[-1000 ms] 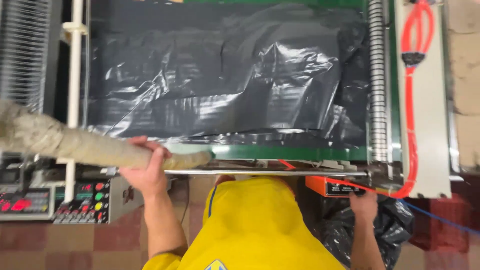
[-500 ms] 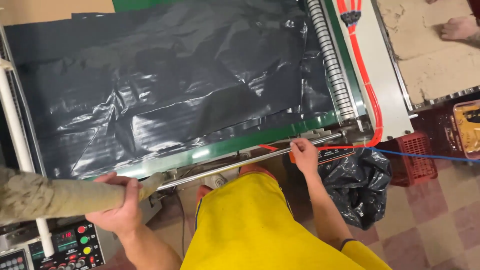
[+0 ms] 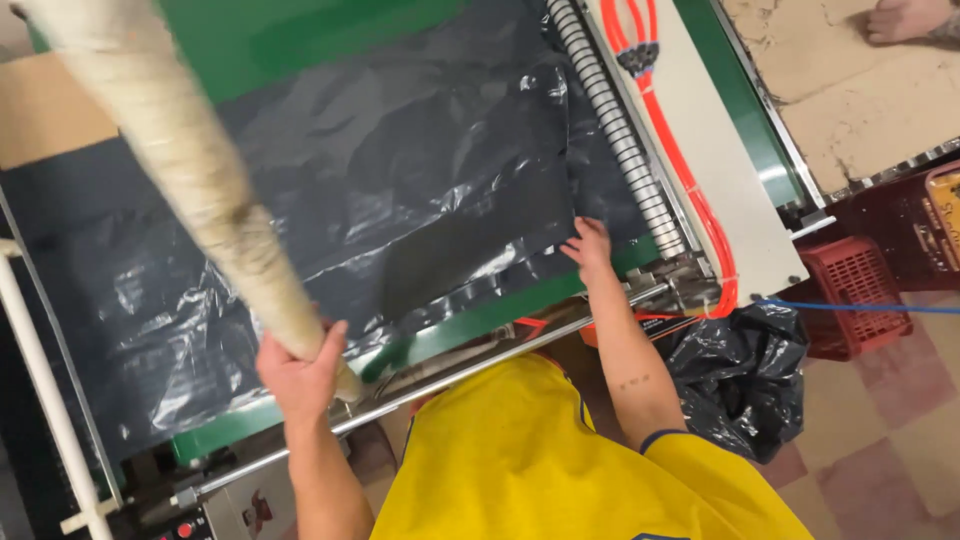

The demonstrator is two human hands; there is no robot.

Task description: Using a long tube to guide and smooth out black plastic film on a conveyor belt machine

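A wide sheet of black plastic film (image 3: pixel 330 250) lies wrinkled over the green bed (image 3: pixel 470 325) of a machine. My left hand (image 3: pixel 300 370) grips the lower end of a long rod wrapped in pale cloth (image 3: pixel 180 160), which now slants up and away over the film to the top left. My right hand (image 3: pixel 588 245) rests with fingers spread on the film's right edge, beside a ribbed metal roller (image 3: pixel 615 130). I wear a yellow shirt (image 3: pixel 540 460).
Orange hoses (image 3: pixel 680 170) run along a white side panel. A full black plastic bag (image 3: pixel 740 360) and a red crate (image 3: pixel 850 290) stand on the tiled floor at right. A control panel with buttons (image 3: pixel 185 525) sits bottom left. Another person's hand (image 3: pixel 905 18) shows top right.
My left hand has swung the wrapped rod from lying level at the machine's front edge to pointing up over the film. My right hand moved from the front edge onto the film.
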